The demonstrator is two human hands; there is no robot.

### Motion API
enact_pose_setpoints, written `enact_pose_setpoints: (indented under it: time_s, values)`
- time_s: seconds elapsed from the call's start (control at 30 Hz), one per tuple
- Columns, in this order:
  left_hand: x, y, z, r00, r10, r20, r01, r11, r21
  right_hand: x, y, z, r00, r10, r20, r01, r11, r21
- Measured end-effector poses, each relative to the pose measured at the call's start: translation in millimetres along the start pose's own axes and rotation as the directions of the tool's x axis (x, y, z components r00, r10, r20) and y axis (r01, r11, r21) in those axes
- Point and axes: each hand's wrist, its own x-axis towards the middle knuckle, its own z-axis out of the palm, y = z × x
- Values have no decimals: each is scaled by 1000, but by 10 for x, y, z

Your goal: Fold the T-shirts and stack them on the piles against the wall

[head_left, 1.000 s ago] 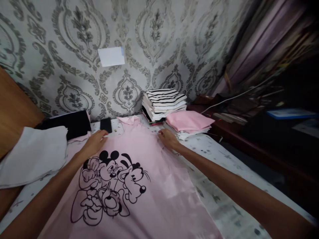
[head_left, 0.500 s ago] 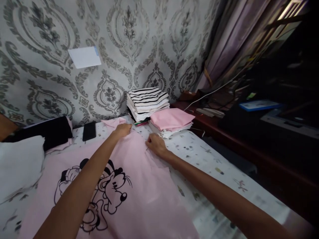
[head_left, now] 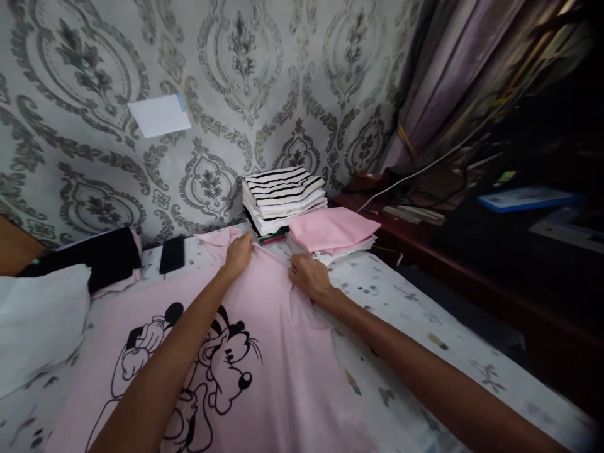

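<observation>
A pink shirt (head_left: 278, 352) with black cartoon line figures lies spread over the patterned white sheet. My left hand (head_left: 238, 253) pinches its upper edge near the collar. Farther right, my right hand (head_left: 309, 275) is closed on the same shirt by the sleeve, and the cloth between both hands is pulled taut and slightly raised. Just beyond my hands stand a folded stack with a striped top piece (head_left: 283, 185) and a lower pile topped by folded pink cloth (head_left: 334, 228).
A black phone (head_left: 172, 255) lies behind the shirt. Folded black cloth (head_left: 113, 258) and white cloth (head_left: 42, 318) are at the left. Dark red furniture (head_left: 453, 277) with a cable and a blue-edged item (head_left: 526, 199) borders the right side.
My right hand now grips the shirt's edge and the cloth between my hands has tightened. The view has shifted slightly, so things appear a little displaced.
</observation>
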Motion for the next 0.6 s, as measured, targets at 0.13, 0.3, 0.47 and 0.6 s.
enact_pose_setpoints:
  time_s: [0.13,0.3,0.47,0.6]
  values:
    - [-83,-36,58,998,68,-3,-68,994,-85,-17,21,33,1000,-2,5,2,1000,-14]
    - [-473,-114,43,987,160,-14,-161,976,-145,32,-192,65,936,-335,-109,335,942,-20]
    - [-912,-435,20,986,128,107,-117,988,-98,392,-506,391,797,-603,-36,602,787,134]
    - [-1094,-924,-188,988,-5,153,-2,999,46,732,-587,636,804,-593,-33,594,801,80]
